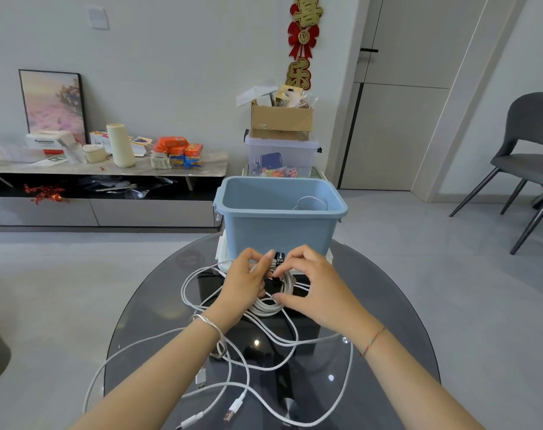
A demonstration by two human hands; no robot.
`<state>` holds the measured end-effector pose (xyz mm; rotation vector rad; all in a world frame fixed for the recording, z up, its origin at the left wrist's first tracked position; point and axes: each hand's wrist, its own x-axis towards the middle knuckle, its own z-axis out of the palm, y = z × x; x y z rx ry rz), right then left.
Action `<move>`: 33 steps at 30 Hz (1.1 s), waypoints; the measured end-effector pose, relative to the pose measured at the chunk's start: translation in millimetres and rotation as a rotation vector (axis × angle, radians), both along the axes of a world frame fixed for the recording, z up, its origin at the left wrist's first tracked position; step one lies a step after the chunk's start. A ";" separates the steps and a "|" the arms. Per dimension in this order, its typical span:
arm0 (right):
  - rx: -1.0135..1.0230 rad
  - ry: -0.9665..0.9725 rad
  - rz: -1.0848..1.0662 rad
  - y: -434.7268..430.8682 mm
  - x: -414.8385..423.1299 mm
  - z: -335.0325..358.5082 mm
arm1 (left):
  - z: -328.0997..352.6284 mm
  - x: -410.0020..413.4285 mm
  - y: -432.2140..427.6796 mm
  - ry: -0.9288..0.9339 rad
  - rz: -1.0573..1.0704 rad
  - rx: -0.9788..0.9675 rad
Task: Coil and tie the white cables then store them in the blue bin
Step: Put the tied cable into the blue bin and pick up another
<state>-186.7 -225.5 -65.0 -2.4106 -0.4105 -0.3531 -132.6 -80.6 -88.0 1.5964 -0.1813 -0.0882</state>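
A coiled white cable hangs between my hands just above the dark glass table. My left hand grips the coil's left side. My right hand pinches a black strap that wraps the top of the coil. Behind my hands stands the blue bin on a white lid, with one coiled white cable lying inside. Several loose white cables sprawl over the table near me, their USB plugs at the front.
A low cabinet with boxes, a cup and packets runs along the left wall. A clear storage box with a cardboard box on top stands behind the bin. A grey chair is at the right.
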 end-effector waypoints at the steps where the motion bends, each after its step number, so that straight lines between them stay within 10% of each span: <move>1: -0.027 -0.027 -0.018 0.9 0.4 -1.1 | -0.1 -0.3 -0.3 0.005 0.001 -0.005; 14: 0.553 0.016 -0.172 -7.9 6.6 1.5 | 7.2 -17.8 -3.2 -0.189 -0.170 0.090; 33: 0.136 -0.123 -0.033 4.2 -0.7 -1.4 | 6.9 -8.8 -3.0 -0.009 -0.024 0.022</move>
